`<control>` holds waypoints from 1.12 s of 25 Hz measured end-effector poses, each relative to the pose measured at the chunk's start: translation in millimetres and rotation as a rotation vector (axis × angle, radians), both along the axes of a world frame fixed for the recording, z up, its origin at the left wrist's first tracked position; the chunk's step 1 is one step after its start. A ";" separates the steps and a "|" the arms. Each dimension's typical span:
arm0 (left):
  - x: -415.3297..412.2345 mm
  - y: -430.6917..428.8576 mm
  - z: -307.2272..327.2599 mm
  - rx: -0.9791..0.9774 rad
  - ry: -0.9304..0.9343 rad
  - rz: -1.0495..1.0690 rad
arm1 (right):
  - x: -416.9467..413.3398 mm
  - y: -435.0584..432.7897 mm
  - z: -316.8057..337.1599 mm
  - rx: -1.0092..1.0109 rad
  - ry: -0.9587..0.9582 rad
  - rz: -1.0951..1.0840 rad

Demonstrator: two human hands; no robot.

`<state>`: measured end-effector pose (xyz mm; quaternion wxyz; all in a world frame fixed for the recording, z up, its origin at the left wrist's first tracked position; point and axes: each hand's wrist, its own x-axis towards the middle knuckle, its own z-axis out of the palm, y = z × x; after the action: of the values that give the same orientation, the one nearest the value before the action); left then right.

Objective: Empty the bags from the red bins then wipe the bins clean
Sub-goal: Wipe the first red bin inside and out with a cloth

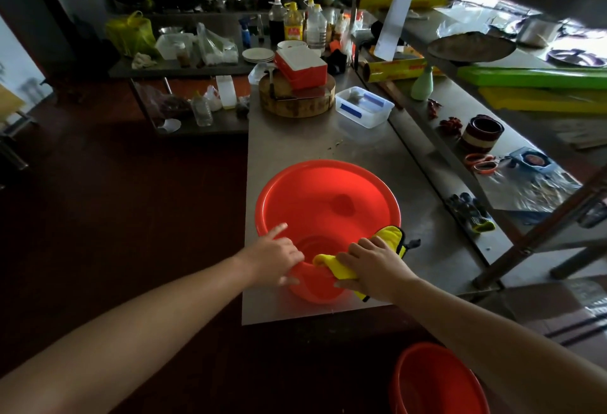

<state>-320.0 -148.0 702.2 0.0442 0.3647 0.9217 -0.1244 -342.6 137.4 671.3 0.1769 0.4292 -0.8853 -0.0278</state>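
Wiping emptied bin (328,197) with cloth (328,264) gripped in right hand (374,266), steadying rim held in left hand (276,254); probably second bin (437,377) next.

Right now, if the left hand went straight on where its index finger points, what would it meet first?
Likely the far inner wall of the red bin: the left hand holds its near rim, index finger aimed across the hollow. Depth is unclear.
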 end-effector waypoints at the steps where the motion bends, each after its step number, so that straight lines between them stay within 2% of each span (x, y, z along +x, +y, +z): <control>1: 5.6 11.4 -5.6 0.068 -0.025 0.019 | 5.1 -9.9 -0.7 -0.010 0.001 -0.029; 3: 14.0 25.0 -11.7 0.215 -0.060 0.070 | 12.7 -23.6 -1.0 -0.005 -0.027 -0.079; 5: 16.2 21.5 -15.1 0.285 -0.023 0.035 | 14.9 -23.2 0.7 0.012 -0.079 -0.072; 8: 4.3 -15.6 -11.0 0.207 0.074 -0.025 | 2.5 3.3 7.8 0.020 -0.114 0.000; 12: -7.2 -45.8 14.4 -0.026 0.032 0.202 | -9.4 38.7 8.6 0.008 -0.124 0.047; 14: -0.7 -20.8 18.6 -0.140 0.026 0.107 | -3.9 37.0 4.0 -0.015 -0.067 0.036; 16: 14.1 17.2 7.7 -0.099 -0.013 0.029 | 5.3 22.8 1.5 -0.035 -0.028 0.004; 18: 26.0 45.2 -3.4 0.096 -0.064 0.098 | 14.8 8.7 1.3 -0.065 -0.033 -0.031; 20: 30.2 52.9 -11.5 0.227 -0.027 0.103 | 17.8 4.8 2.3 -0.067 -0.060 -0.050; 24: 21.5 18.5 -17.9 0.154 0.143 -0.062 | 7.8 31.3 4.2 -0.022 -0.139 0.009; 26: 10.1 -11.2 -6.5 0.099 0.120 0.005 | -1.9 49.1 4.9 0.007 -0.153 0.029; 28: 0.7 -29.2 7.7 0.051 0.024 0.177 | -7.1 58.5 5.0 0.019 -0.127 0.033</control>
<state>-319.3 -177.2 709.8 0.0348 0.2814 0.9537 -0.1007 -349.7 195.9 676.3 0.1171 0.4463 -0.8872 -0.0059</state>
